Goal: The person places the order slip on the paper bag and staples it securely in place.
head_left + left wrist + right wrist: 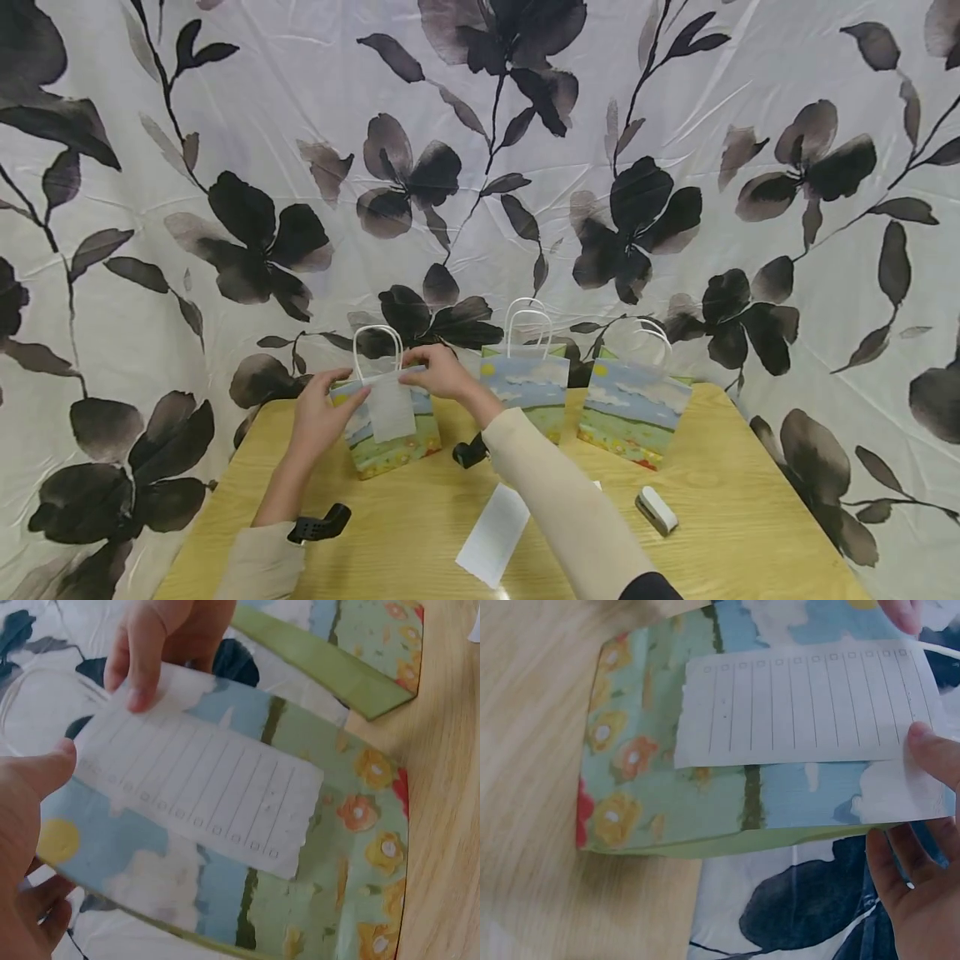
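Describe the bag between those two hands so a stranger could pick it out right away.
By the floral cloth, a wooden table bears three landscape-printed bags in a row. Find the leftmost bag, between the left hand and right hand. Only this one shows a lined white slip against its front.

A ruled checklist sheet (392,410) lies against the front of a meadow-print gift bag (426,425) standing on the tabletop (397,533).

Sky blue over meadow green on the gift bag (392,455) left of centre, yellow and orange flowers along its base! White checklist sheet (393,410), thin grey lines; white curtain (525,233) up top, black-grey blossoms; yellow wood-grain table (397,533) below.
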Demonstrator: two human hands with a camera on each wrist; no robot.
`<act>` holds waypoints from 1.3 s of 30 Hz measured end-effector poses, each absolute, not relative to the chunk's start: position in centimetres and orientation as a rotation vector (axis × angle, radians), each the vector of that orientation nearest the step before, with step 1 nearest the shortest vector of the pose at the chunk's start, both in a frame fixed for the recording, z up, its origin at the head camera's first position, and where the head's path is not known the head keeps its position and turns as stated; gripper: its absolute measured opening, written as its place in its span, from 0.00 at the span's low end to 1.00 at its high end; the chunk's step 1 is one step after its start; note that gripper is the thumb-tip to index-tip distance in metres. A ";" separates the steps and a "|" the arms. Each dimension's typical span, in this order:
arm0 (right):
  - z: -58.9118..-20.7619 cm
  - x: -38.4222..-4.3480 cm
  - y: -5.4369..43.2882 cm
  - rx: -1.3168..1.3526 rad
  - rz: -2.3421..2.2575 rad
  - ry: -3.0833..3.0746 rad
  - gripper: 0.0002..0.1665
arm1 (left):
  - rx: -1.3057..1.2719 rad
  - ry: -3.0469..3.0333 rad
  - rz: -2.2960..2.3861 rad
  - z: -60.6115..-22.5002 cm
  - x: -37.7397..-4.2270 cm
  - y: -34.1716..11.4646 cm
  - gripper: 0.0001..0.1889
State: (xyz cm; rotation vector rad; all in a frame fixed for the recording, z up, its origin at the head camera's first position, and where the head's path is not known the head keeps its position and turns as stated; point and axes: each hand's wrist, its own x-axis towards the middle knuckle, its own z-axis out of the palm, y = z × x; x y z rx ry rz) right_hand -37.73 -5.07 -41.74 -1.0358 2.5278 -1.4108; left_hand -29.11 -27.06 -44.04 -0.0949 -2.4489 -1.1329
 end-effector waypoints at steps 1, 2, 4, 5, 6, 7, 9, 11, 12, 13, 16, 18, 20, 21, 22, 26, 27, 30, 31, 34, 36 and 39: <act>-42.0 -37.6 -5.1 -1.026 -1.409 2.534 0.11 | -0.088 -2.461 -1.164 -44.2 -29.0 -27.2 0.28; -41.9 -37.5 -5.0 -1.008 -1.414 2.548 0.11 | -0.091 -2.461 -1.185 -44.3 -29.1 -27.2 0.27; -41.7 -37.7 -4.7 -0.988 -1.438 2.593 0.10 | -0.120 -2.437 -1.225 -44.2 -29.6 -26.9 0.25; -41.5 -37.9 -4.6 -0.981 -1.445 2.610 0.10 | -0.138 -2.419 -1.236 -44.1 -30.0 -26.7 0.24; -41.3 -38.1 -4.4 -0.978 -1.451 2.621 0.10 | -0.154 -2.401 -1.235 -44.0 -30.3 -26.5 0.23; -41.1 -38.3 -4.3 -0.974 -1.456 2.624 0.10 | -0.163 -2.382 -1.234 -43.9 -30.6 -26.4 0.22; -40.7 -38.4 -4.2 -0.972 -1.453 2.605 0.11 | -0.166 -2.352 -1.231 -43.9 -30.8 -26.2 0.20; -40.6 -38.4 -4.3 -0.979 -1.439 2.568 0.12 | -0.152 -2.333 -1.199 -44.0 -30.8 -26.2 0.17; -40.7 -38.4 -4.4 -0.986 -1.431 2.549 0.12 | -0.142 -2.332 -1.176 -44.3 -30.7 -26.3 0.17; -40.8 -38.3 -4.5 -0.988 -1.422 2.536 0.13 | -0.135 -2.331 -1.155 -44.5 -30.5 -26.4 0.16; -41.4 -38.2 -4.9 -0.988 -1.400 2.535 0.13 | -0.148 -2.347 -1.108 -45.1 -30.1 -26.5 0.15; -41.6 -38.2 -5.0 -0.991 -1.385 2.564 0.12 | -0.180 -2.361 -1.098 -45.4 -29.9 -26.5 0.15; -41.6 -38.3 -5.1 -0.998 -1.376 2.594 0.11 | -0.208 -2.359 -1.111 -45.4 -29.7 -26.3 0.15; -41.6 -38.3 -5.2 -1.002 -1.373 2.602 0.10 | -0.215 -2.355 -1.115 -45.4 -29.7 -26.2 0.15; -41.4 -38.2 -5.2 -1.005 -1.369 2.600 0.10 | -0.218 -2.352 -1.122 -45.3 -29.7 -26.2 0.15; -41.3 -37.8 -5.4 -0.971 -1.394 2.565 0.11 | -0.180 -2.359 -1.147 -45.3 -29.4 -26.3 0.15; -41.4 -37.7 -5.4 -0.954 -1.401 2.557 0.11 | -0.171 -2.365 -1.158 -45.4 -29.3 -26.3 0.15; -41.7 -37.4 -5.6 -0.923 -1.425 2.548 0.12 | -0.162 -2.373 -1.182 -45.6 -29.1 -26.5 0.16; -41.9 -37.3 -5.7 -0.919 -1.434 2.547 0.12 | -0.165 -2.374 -1.185 -45.7 -29.1 -26.5 0.16; -42.1 -37.2 -5.8 -0.924 -1.446 2.552 0.12 | -0.180 -2.360 -1.178 -45.8 -29.0 -26.6 0.15; -42.2 -37.1 -5.9 -0.928 -1.456 2.551 0.12 | -0.179 -2.350 -1.172 -46.0 -28.9 -26.6 0.14; -42.4 -36.9 -6.0 -0.952 -1.489 2.540 0.13 | -0.165 -2.319 -1.173 -46.0 -28.9 -26.6 0.14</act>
